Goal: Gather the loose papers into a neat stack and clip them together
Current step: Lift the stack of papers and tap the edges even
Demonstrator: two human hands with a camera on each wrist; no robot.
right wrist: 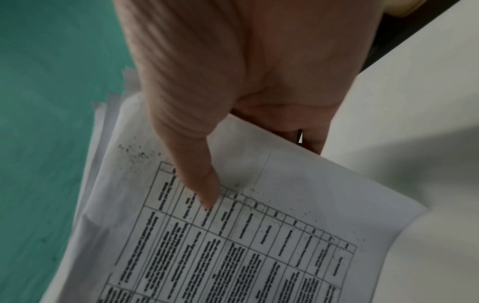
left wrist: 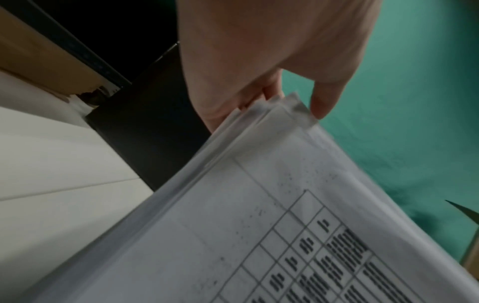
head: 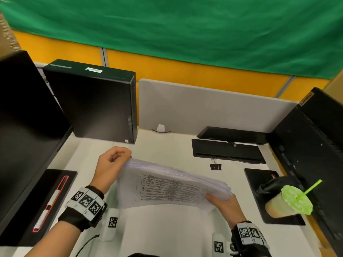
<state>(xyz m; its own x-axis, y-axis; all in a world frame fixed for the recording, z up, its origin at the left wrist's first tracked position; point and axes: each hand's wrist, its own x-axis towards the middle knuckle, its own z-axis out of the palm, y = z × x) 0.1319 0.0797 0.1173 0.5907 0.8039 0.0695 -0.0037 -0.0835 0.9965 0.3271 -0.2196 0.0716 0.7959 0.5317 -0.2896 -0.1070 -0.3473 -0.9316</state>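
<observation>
A stack of white printed papers (head: 167,184) with a table on the top sheet is held up off the white desk (head: 167,229), tilted toward me. My left hand (head: 113,164) pinches its far left corner; in the left wrist view the thumb and fingers of that hand (left wrist: 285,98) close on the fanned corner of the papers (left wrist: 259,205). My right hand (head: 220,201) grips the near right corner, thumb on top; the right wrist view shows the right hand (right wrist: 207,184) pressing its thumb on the sheet (right wrist: 259,235). A black binder clip (head: 215,165) lies on the desk beyond the papers.
A black computer case (head: 92,104) stands at back left, a monitor (head: 27,136) at far left. A keyboard (head: 226,151) lies at back right. A drink cup with green lid and straw (head: 289,201) sits on a monitor base (head: 269,210) at right.
</observation>
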